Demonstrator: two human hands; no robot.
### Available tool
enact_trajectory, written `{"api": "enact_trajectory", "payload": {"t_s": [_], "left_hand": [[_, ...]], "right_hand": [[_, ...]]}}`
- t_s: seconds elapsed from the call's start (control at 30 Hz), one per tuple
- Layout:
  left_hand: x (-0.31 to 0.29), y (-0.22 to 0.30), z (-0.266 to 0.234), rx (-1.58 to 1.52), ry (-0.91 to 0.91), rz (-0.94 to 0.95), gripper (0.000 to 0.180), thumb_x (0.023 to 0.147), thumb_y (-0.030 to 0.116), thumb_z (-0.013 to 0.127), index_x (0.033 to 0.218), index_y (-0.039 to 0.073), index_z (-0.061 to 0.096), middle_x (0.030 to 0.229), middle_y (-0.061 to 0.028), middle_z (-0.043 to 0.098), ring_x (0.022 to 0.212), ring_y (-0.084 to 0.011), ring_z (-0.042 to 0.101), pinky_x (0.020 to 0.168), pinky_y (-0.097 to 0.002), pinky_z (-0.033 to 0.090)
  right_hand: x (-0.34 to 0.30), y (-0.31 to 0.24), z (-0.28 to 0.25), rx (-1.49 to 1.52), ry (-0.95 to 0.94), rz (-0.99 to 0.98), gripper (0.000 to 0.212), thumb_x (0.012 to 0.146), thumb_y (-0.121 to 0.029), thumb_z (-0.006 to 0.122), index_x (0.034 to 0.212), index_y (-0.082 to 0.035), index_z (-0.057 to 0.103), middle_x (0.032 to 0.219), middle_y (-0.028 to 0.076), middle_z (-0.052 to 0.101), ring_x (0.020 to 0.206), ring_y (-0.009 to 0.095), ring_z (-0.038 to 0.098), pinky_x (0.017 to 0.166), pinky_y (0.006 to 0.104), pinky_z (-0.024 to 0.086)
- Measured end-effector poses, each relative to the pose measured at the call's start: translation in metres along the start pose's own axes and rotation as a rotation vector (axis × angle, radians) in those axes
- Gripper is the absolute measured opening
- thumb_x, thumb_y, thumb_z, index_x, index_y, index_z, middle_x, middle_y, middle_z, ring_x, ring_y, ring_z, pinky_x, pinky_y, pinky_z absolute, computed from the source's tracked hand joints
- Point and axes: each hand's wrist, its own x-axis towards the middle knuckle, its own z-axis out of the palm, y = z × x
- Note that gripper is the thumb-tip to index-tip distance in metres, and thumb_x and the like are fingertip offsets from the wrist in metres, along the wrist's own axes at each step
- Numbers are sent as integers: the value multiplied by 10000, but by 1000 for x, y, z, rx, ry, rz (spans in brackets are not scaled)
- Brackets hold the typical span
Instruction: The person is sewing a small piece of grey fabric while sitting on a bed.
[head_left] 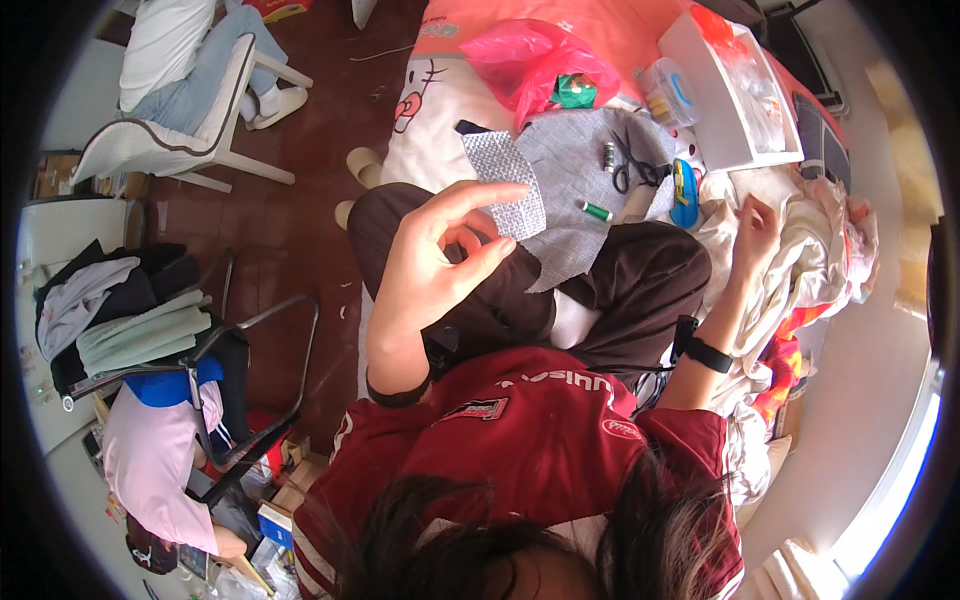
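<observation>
My left hand (435, 250) is raised in front of me, pinching a small piece of grey-and-white woven fabric (492, 155) at its edge between thumb and fingers. Off to the right, my right hand (760, 228) is held up with its fingers drawn together. Whatever they hold, if anything, is too fine to see. A larger grey cloth (565, 150) is spread beyond my crossed legs. On it lie black-handled scissors (636, 168), a green thread spool (597, 211) and a dark thread spool (609, 156). Beside the scissors is a blue oval case (685, 195) with something yellow on it.
A pink plastic bag (530, 62), a clear blue-lidded container (668, 92) and a white box (780, 150) stand farther back on the bed. Rumpled cream bedding (790, 250) lies under my right arm. To the left are a white chair (215, 140), a clothes-laden chair (150, 345) and two people.
</observation>
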Motion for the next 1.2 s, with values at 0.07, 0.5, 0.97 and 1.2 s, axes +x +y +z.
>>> {"api": "enact_trajectory", "payload": {"t_s": [0.07,0.5,0.97,1.2], "left_hand": [[2,1,5,-14,-18,3,346,703,-75,588,1034,23,565,1019,-35,563,693,-49,534,530,-154,404],[18,18,53,-17,-189,-85,382,690,-118,579,1059,-28,538,1030,-62,563,672,-45,515,586,-168,425],[28,17,74,-57,-305,-136,370,709,-103,581,1070,-47,519,1043,-74,561,670,-38,527,591,-162,428],[29,17,71,-100,-231,-139,402,717,-91,585,1106,-47,494,791,-40,585,634,-40,522,581,-162,414]], "right_hand": [[-21,-39,10,93,-117,-7,101,769,-111,612,756,-15,583,863,68,639,589,62,526,529,183,415],[-80,-143,-2,512,-608,-72,86,689,20,607,752,4,549,743,52,617,643,83,542,621,205,434],[-72,-127,-19,632,-498,-29,40,819,-21,526,810,8,552,844,74,590,764,118,539,700,223,412],[-64,-120,-23,903,-1174,-31,88,798,-80,556,763,-1,537,1078,180,529,1033,209,461,871,339,330]]}}
